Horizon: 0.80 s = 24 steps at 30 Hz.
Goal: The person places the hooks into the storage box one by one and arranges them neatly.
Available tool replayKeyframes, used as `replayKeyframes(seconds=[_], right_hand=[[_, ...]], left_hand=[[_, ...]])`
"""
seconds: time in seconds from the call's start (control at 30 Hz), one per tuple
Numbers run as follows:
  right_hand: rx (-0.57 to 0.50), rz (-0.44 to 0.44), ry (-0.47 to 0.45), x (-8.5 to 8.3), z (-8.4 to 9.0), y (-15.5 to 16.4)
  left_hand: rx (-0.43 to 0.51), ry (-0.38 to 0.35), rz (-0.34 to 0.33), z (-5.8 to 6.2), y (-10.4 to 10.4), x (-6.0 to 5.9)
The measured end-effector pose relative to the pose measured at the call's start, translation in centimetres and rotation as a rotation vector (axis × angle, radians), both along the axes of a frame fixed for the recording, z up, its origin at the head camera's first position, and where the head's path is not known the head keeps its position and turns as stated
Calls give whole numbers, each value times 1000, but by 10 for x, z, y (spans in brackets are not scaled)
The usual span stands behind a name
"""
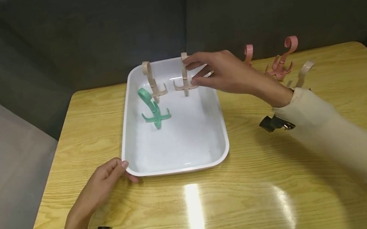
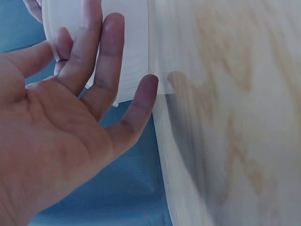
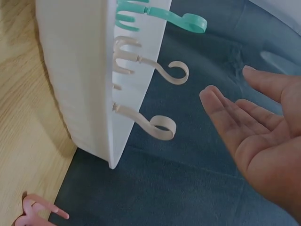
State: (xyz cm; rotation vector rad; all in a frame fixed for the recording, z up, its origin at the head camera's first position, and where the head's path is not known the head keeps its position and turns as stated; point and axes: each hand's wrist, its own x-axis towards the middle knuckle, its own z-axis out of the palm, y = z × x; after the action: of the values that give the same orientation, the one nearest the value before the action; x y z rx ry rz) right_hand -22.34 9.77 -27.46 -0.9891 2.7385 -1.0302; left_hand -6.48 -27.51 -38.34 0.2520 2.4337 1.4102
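White tray, glossy, rounded-rectangle, sits centre of the frame on a yellow wood-grain desk. Three plastic hooks stand upright inside it: green hook centre-left, beige hook behind it toward the upper left, second beige hook at upper centre near the back wall. Each has a curled top and a pronged base.

Right hand is at the second beige hook, fingers straight and loosely spread; fingertips look just beside or touching it in the head view, wrist view shows the palm open with a gap to the hooks. Grip holds nothing.

Left hand lies on the desk at the tray's lower-left corner, fingers straight, fingertips against the rim. Nothing held.

Upper right of the frame, on the desk: two pink hooks and one pale hook, partly hidden behind the right wrist. Dark panels behind the desk.
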Motion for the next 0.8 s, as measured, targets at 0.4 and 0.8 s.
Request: replayKeyframes(seconds=[0.4, 0.8], right_hand=[[-74, -32, 32, 9, 0, 26], [-52, -103, 126, 21, -7, 61]], left_hand=[[2, -1, 4, 0, -2, 2], [-20, -14, 10, 2, -3, 4]])
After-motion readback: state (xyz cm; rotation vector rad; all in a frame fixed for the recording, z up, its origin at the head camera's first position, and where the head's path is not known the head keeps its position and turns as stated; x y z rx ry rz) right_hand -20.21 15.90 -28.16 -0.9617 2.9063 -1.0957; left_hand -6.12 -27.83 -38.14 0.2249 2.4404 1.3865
